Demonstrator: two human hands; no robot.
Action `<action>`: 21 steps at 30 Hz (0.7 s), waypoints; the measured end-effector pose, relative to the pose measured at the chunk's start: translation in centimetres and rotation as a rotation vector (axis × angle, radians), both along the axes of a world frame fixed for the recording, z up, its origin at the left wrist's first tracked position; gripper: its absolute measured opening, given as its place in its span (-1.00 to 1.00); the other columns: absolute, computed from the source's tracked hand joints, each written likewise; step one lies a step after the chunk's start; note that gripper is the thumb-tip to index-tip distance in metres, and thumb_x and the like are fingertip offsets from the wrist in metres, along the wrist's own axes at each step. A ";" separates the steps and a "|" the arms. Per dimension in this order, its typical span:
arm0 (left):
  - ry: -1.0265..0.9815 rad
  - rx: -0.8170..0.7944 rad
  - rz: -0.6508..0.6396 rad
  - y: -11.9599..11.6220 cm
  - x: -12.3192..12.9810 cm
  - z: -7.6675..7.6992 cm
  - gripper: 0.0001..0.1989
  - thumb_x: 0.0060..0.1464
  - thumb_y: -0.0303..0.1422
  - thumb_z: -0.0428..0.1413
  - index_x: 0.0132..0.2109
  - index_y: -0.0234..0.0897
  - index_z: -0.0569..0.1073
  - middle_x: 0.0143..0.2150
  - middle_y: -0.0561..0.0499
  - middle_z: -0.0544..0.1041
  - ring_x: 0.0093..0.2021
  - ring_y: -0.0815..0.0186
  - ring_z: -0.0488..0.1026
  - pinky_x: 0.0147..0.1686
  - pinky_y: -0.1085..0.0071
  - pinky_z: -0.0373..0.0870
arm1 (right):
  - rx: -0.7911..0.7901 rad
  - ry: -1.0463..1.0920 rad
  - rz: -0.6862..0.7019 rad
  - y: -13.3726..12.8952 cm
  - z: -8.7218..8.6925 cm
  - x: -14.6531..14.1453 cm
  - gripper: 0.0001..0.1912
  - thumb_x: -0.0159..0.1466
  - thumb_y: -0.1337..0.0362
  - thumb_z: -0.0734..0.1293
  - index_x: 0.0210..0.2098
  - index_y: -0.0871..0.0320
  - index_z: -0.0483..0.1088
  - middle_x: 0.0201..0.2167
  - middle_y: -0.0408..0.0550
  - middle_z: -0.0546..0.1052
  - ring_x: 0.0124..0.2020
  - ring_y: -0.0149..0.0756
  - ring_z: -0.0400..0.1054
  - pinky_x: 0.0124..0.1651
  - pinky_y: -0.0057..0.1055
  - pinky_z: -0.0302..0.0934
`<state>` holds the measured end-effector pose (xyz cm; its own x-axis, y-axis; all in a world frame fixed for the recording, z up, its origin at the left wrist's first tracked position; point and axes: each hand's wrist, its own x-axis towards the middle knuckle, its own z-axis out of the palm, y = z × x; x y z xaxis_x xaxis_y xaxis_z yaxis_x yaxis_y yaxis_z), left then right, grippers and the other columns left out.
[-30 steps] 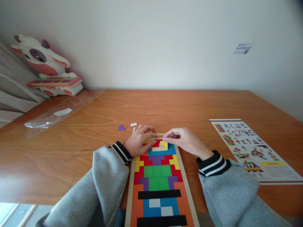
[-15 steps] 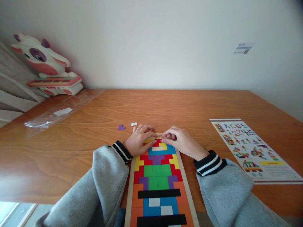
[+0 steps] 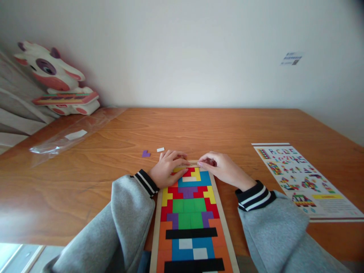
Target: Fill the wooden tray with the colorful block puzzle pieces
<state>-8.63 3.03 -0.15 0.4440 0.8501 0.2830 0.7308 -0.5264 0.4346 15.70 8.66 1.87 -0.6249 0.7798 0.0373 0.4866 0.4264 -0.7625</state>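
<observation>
A wooden puzzle board (image 3: 157,227) lies lengthwise before me, filled with flat coloured block pieces. My left hand (image 3: 170,167) rests over its far left corner, fingers apart and thumb stretched across the red piece (image 3: 188,173). At the far right corner is my right hand (image 3: 217,167), its thumb and fingertips drawn together by the board's edge. Whatever may be between those fingertips is hidden. Near them lie a yellow piece (image 3: 197,174) and a blue piece (image 3: 205,178). Just beyond my left hand, a purple L-shaped piece (image 3: 146,154) and a small white piece (image 3: 160,149) lie loose on the table.
A printed pattern sheet (image 3: 301,174) lies on the wooden table (image 3: 216,129) at the right. At the back left stand a cow-shaped toy keyboard (image 3: 68,99) and a clear plastic bag (image 3: 57,146). The wall (image 3: 193,57) rises behind the table.
My right hand has shifted slightly right, away from the middle of the board's far edge, uncovering more of the yellow and blue pieces. The left hand has stayed in place.
</observation>
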 end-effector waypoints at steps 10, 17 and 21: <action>0.017 -0.003 0.017 0.0 0.2 0.0 -0.69 0.25 -0.12 0.11 0.01 -0.13 0.55 0.15 -0.11 0.48 0.10 0.09 0.37 0.13 0.05 0.22 | -0.016 -0.034 0.052 0.2 -1.2 0.3 -0.65 0.17 0.01 0.48 -0.24 0.16 0.53 -0.36 -0.08 0.47 -0.40 -0.36 0.32 -0.34 -0.40 0.20; 0.016 0.017 0.018 0.0 0.2 0.0 -0.70 0.21 -0.11 0.14 -0.01 -0.13 0.56 0.13 -0.11 0.49 0.08 0.09 0.40 0.11 0.05 0.21 | -0.064 -0.067 0.074 0.2 -0.2 0.7 -0.61 0.13 -0.04 0.50 -0.28 0.16 0.53 -0.37 -0.09 0.46 -0.39 -0.34 0.32 -0.32 -0.38 0.22; 0.012 0.012 0.013 0.0 0.1 0.0 -0.70 0.20 -0.12 0.16 -0.01 -0.13 0.56 0.13 -0.10 0.49 0.09 0.09 0.39 0.11 0.05 0.20 | -0.091 -0.155 0.139 0.3 0.5 1.6 -0.54 0.03 -0.03 0.56 -0.21 0.14 0.55 -0.30 -0.07 0.47 -0.29 -0.26 0.36 -0.24 -0.34 0.25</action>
<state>-8.49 3.02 -0.14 0.4361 0.8526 0.2880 0.7430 -0.5217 0.4193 17.29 8.93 2.42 -0.7194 0.6816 -0.1337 0.5420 0.4304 -0.7218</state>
